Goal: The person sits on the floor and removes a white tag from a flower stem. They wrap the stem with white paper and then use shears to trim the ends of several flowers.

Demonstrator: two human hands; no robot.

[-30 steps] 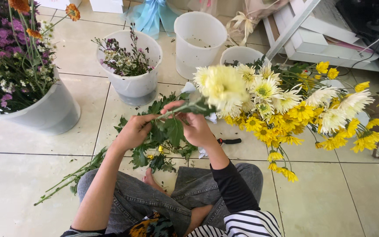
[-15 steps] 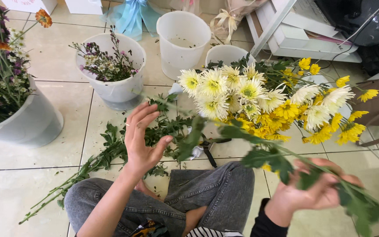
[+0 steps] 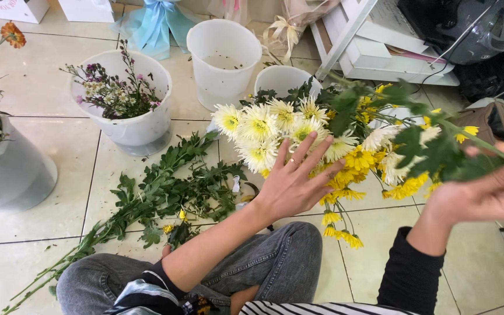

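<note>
Right grip: at the right edge of the frame we see the right hand [image 3: 485, 192] closed around a leafy green stem [image 3: 438, 149], which runs up and left across the frame.
Left grip: the left hand [image 3: 293, 184] is released, fingers spread, palm down over the flowers at centre; we think the fingertips brush the blooms, though contact is hard to judge.
Flowers: a bunch of pale and yellow chrysanthemums [image 3: 298, 131] lies on the tiled floor [image 3: 42, 70], centre to right, just beside both hands.
Cuttings: stripped green leaves and stems [image 3: 164, 195] are strewn lower left of centre, near the knee in grey jeans [image 3: 275, 262].
Buckets: a white bucket of small purple sprigs [image 3: 125, 96] stands upper left; an empty white bucket [image 3: 224, 55] stands at top centre.
</note>
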